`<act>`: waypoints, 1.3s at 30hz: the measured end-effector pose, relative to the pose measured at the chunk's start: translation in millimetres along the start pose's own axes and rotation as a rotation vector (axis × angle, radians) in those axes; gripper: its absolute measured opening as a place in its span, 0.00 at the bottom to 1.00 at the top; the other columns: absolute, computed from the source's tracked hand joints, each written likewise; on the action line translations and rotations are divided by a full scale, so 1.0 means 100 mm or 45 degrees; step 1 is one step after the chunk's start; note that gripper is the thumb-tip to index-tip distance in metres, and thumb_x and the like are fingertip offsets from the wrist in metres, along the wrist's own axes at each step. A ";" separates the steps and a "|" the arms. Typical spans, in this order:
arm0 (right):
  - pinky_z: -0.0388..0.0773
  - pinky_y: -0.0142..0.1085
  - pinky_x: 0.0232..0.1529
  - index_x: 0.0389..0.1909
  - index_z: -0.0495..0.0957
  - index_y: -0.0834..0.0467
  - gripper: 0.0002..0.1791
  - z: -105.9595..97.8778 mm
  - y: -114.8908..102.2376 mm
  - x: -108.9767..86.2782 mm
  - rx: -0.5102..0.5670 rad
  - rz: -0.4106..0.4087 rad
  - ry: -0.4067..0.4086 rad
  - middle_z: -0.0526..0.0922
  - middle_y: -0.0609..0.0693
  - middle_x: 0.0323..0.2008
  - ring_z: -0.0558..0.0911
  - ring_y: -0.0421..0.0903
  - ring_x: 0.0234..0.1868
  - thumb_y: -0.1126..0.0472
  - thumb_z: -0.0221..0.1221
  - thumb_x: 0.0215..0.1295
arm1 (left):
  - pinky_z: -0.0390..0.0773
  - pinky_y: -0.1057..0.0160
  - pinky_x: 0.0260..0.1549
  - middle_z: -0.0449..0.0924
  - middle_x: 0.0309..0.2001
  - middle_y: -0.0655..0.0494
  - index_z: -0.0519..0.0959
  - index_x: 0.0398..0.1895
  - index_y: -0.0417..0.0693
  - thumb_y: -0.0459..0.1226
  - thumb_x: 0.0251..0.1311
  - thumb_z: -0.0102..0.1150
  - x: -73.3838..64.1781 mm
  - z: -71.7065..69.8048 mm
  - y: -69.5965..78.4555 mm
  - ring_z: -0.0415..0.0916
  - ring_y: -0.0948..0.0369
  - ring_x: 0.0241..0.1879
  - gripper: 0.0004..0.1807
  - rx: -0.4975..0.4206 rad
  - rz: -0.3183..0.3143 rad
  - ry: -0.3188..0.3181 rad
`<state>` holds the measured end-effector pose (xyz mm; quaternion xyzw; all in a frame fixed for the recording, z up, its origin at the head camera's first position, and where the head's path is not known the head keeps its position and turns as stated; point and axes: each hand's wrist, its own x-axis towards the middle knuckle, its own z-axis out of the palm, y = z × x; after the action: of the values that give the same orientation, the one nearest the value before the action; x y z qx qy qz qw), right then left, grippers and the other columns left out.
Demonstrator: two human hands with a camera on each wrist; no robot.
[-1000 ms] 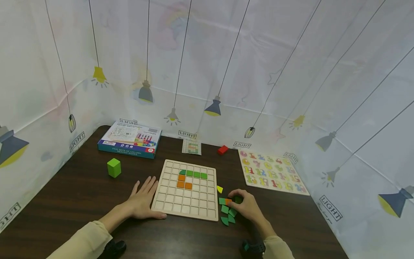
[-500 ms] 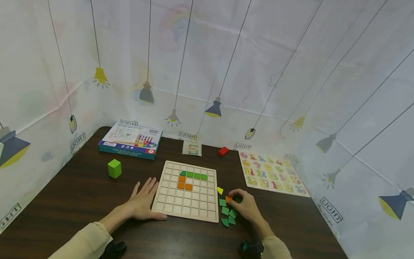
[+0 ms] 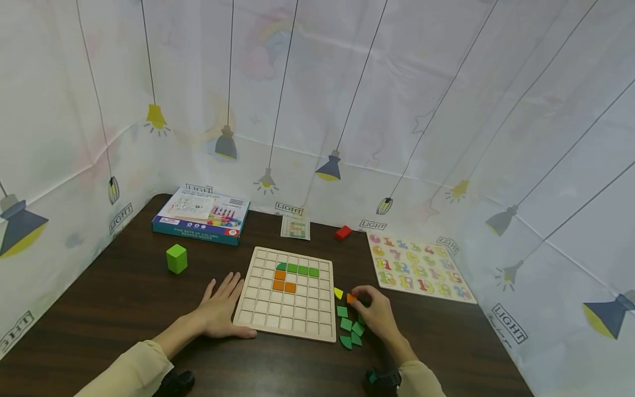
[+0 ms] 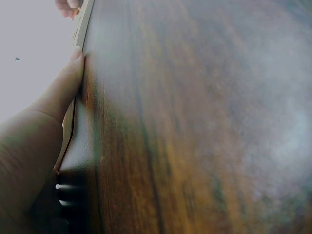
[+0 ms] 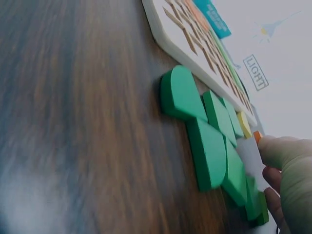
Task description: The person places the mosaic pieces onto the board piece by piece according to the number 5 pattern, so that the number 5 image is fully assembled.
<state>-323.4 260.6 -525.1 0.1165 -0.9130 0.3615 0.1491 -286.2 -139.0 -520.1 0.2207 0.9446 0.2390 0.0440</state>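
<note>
A wooden grid board lies on the table, with a row of green pieces and several orange squares in its cells. My left hand rests flat at the board's left side, fingers spread. Its thumb lies along the front edge. Right of the board, my right hand pinches an orange block between thumb and finger. Loose green blocks, some with a rounded side, lie below that hand, partly hidden by it. Beside the board's right edge is a yellow block.
A bead-game box stands at the back left, a green cuboid in front of it. A small pattern card and a red block lie behind the board. At right is a number board. Printed cloth hangs behind.
My right hand has moved the orange block slightly away from me, apart from the green square it lay against a second ago. The left hand has kept its place.
</note>
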 end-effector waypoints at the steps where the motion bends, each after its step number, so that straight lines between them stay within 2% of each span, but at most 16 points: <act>1: 0.76 0.43 0.45 0.39 0.80 0.56 0.12 0.01 -0.01 0.01 0.001 -0.004 0.006 0.82 0.47 0.38 0.80 0.43 0.42 0.68 0.68 0.53 | 0.28 0.37 0.62 0.39 0.73 0.36 0.47 0.72 0.31 0.74 0.37 0.56 -0.01 -0.01 0.01 0.33 0.43 0.72 0.70 0.002 0.002 0.000; 5: 0.76 0.44 0.46 0.39 0.80 0.57 0.12 0.07 -0.09 0.06 0.011 -0.046 0.025 0.82 0.47 0.39 0.80 0.44 0.42 0.68 0.68 0.54 | 0.32 0.36 0.62 0.40 0.73 0.36 0.48 0.72 0.31 0.72 0.40 0.58 -0.04 -0.05 0.04 0.34 0.42 0.71 0.68 0.030 0.000 0.001; 9: 0.76 0.44 0.45 0.39 0.80 0.59 0.11 0.15 -0.18 0.11 0.037 -0.103 0.034 0.82 0.48 0.39 0.80 0.45 0.42 0.68 0.68 0.54 | 0.33 0.36 0.62 0.40 0.73 0.37 0.48 0.72 0.33 0.74 0.40 0.55 -0.04 -0.05 0.04 0.35 0.44 0.72 0.68 0.065 -0.013 -0.012; 16: 0.78 0.43 0.39 0.40 0.79 0.61 0.13 0.33 -0.34 0.17 0.073 -0.218 0.033 0.82 0.50 0.38 0.81 0.46 0.39 0.69 0.68 0.53 | 0.33 0.36 0.62 0.40 0.73 0.38 0.47 0.73 0.34 0.76 0.39 0.53 -0.03 -0.05 0.03 0.34 0.44 0.72 0.69 0.075 -0.013 -0.018; 23: 0.79 0.36 0.35 0.41 0.79 0.62 0.12 0.49 -0.47 0.21 0.136 -0.234 -0.038 0.81 0.51 0.38 0.80 0.45 0.36 0.69 0.66 0.55 | 0.33 0.37 0.62 0.40 0.73 0.38 0.48 0.73 0.35 0.76 0.38 0.52 -0.02 -0.06 0.05 0.35 0.44 0.72 0.69 0.087 -0.007 -0.020; 28: 0.79 0.36 0.36 0.42 0.79 0.64 0.12 0.59 -0.55 0.22 0.155 -0.286 -0.062 0.81 0.51 0.38 0.80 0.45 0.38 0.69 0.66 0.55 | 0.33 0.37 0.62 0.40 0.73 0.38 0.48 0.73 0.34 0.75 0.39 0.55 -0.03 -0.07 0.07 0.35 0.44 0.72 0.68 0.077 -0.008 -0.019; 39: 0.78 0.36 0.38 0.42 0.79 0.62 0.12 0.73 -0.71 0.24 0.129 -0.260 -0.129 0.81 0.48 0.39 0.80 0.43 0.40 0.66 0.65 0.57 | 0.32 0.37 0.62 0.39 0.73 0.37 0.48 0.72 0.33 0.74 0.39 0.56 -0.01 -0.05 0.04 0.34 0.44 0.72 0.68 0.086 -0.015 -0.017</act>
<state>-337.1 156.6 -522.8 0.2341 -0.8833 0.3837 0.1328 -284.2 -138.5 -513.8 0.2182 0.9531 0.2051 0.0443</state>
